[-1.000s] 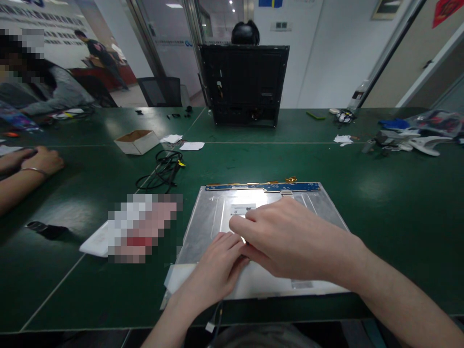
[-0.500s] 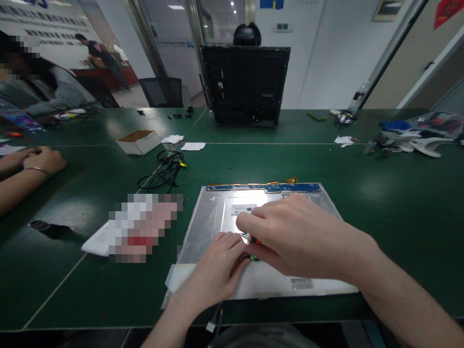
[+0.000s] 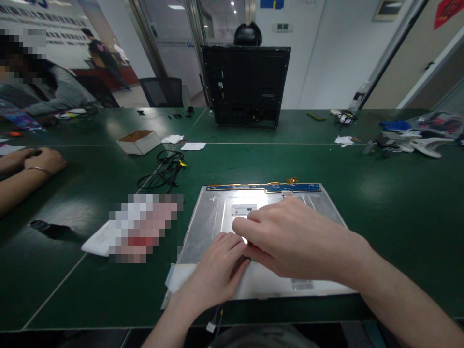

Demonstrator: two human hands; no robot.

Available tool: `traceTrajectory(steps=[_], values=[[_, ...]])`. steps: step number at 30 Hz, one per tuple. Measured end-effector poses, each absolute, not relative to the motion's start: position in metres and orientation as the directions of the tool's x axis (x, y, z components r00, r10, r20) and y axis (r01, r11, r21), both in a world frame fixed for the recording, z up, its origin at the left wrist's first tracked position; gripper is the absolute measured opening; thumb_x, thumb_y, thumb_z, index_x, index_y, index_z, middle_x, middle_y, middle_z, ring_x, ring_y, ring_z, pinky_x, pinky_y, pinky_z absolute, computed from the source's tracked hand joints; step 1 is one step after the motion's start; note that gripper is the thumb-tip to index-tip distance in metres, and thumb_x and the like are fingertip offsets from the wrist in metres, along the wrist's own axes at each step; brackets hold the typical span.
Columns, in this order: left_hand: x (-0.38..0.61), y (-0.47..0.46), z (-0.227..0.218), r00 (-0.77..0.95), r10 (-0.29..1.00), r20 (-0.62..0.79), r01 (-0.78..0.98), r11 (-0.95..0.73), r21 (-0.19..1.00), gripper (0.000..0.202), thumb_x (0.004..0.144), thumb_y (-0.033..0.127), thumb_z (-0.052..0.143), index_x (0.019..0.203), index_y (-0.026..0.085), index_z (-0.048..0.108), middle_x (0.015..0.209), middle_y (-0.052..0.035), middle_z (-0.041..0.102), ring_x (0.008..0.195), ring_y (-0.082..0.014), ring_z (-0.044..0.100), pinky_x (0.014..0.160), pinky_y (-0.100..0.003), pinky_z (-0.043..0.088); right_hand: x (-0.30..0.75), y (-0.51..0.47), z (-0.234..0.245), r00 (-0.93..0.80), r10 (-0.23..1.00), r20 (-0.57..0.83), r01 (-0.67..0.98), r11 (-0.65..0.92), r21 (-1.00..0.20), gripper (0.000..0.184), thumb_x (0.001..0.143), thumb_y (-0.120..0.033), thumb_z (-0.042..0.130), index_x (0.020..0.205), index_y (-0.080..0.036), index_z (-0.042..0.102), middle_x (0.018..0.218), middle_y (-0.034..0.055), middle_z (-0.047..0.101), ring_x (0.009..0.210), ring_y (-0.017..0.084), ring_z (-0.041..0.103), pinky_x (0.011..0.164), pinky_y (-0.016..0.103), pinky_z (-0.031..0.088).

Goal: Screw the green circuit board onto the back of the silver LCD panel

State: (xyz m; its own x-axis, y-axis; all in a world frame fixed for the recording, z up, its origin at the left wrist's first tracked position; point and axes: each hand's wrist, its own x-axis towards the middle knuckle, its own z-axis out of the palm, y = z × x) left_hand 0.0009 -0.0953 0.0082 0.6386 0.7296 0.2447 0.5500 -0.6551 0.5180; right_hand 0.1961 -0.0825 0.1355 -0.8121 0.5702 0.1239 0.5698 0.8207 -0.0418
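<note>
Left grip (image 3: 220, 261): fingers together on the silver panel (image 3: 199, 220), any hold undetermined. Panel lies flat on the tabletop (image 3: 402, 227), beneath both hands. Right grip (image 3: 281, 232): closed on a mostly hidden red item (image 3: 251, 244).

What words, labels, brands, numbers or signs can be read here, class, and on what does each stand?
No text reads clearly.
Upper label on the display panel: print too small.
Lower label there: too blurred.
Wall sign: lettering too blurred.
Glass partition: lettering too small.
Red hanging: marking too blurred.
Bottle: label too small.
Pixelated item: any print masked.
</note>
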Motion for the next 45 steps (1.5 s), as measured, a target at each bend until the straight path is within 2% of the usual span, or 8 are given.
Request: traceTrajectory(steps=[5, 8, 14, 24, 39, 45], values=[[0.0016, -0.0953, 0.0083, 0.644, 0.727, 0.238, 0.543, -0.654, 0.527, 0.016, 0.084, 0.009, 0.048, 0.091, 0.021, 0.057, 0.102, -0.0063, 0.065, 0.094, -0.0243, 0.061, 0.084, -0.038, 0.048, 0.1958, -0.0826, 0.1349, -0.815, 0.568, 0.118, 0.566, 0.823, -0.051, 0.003, 0.09, -0.02, 0.052, 0.092, -0.018, 0.051, 0.077, 0.0022, 0.066, 0.061, 0.014, 0.055, 0.049, 0.029, 0.02], [0.0018, -0.0952, 0.0071, 0.639, 0.731, 0.239, 0.543, -0.649, 0.532, 0.02, 0.083, 0.008, 0.048, 0.096, 0.02, 0.057, 0.099, -0.0063, 0.066, 0.094, -0.0249, 0.061, 0.083, -0.039, 0.048, 0.1947, -0.0825, 0.1346, -0.811, 0.574, 0.118, 0.573, 0.818, -0.042, 0.003, 0.09, -0.019, 0.052, 0.092, -0.018, 0.051, 0.076, 0.0023, 0.066, 0.06, 0.014, 0.055, 0.049, 0.029, 0.02], [0.0016, -0.0951, 0.0072, 0.639, 0.729, 0.246, 0.541, -0.653, 0.53, 0.015, 0.085, 0.01, 0.049, 0.092, 0.02, 0.057, 0.095, -0.0059, 0.066, 0.091, -0.0244, 0.062, 0.082, -0.038, 0.048, 0.194, -0.0825, 0.134, -0.802, 0.585, 0.123, 0.586, 0.81, -0.032, 0.003, 0.09, -0.02, 0.053, 0.091, -0.018, 0.051, 0.074, 0.0014, 0.065, 0.059, 0.015, 0.056, 0.049, 0.03, 0.02], [0.0013, -0.0952, 0.0088, 0.634, 0.723, 0.275, 0.541, -0.669, 0.51, 0.016, 0.083, 0.009, 0.051, 0.093, 0.02, 0.056, 0.096, -0.0057, 0.064, 0.091, -0.0238, 0.061, 0.081, -0.037, 0.048, 0.1976, -0.0822, 0.1374, -0.805, 0.575, 0.148, 0.578, 0.816, -0.026, 0.006, 0.091, -0.024, 0.054, 0.089, -0.019, 0.05, 0.073, 0.0002, 0.064, 0.058, 0.015, 0.054, 0.05, 0.03, 0.019], [-0.0008, -0.0921, 0.0004, 0.645, 0.7, 0.307, 0.518, -0.696, 0.497, 0.014, 0.088, 0.011, 0.046, 0.093, 0.021, 0.055, 0.094, -0.0056, 0.063, 0.089, -0.0237, 0.06, 0.079, -0.036, 0.046, 0.1963, -0.0816, 0.1323, -0.815, 0.558, 0.159, 0.563, 0.826, -0.016, 0.006, 0.09, -0.024, 0.055, 0.09, -0.02, 0.05, 0.074, 0.0, 0.064, 0.058, 0.015, 0.053, 0.05, 0.03, 0.02], [-0.0018, -0.0914, 0.0012, 0.651, 0.692, 0.312, 0.511, -0.703, 0.494, 0.015, 0.088, 0.011, 0.046, 0.095, 0.021, 0.054, 0.096, -0.0054, 0.063, 0.093, -0.0245, 0.059, 0.08, -0.036, 0.046, 0.1968, -0.0812, 0.1319, -0.816, 0.556, 0.161, 0.563, 0.826, -0.002, 0.006, 0.09, -0.024, 0.054, 0.09, -0.02, 0.05, 0.073, 0.0, 0.063, 0.058, 0.016, 0.053, 0.05, 0.03, 0.02]])
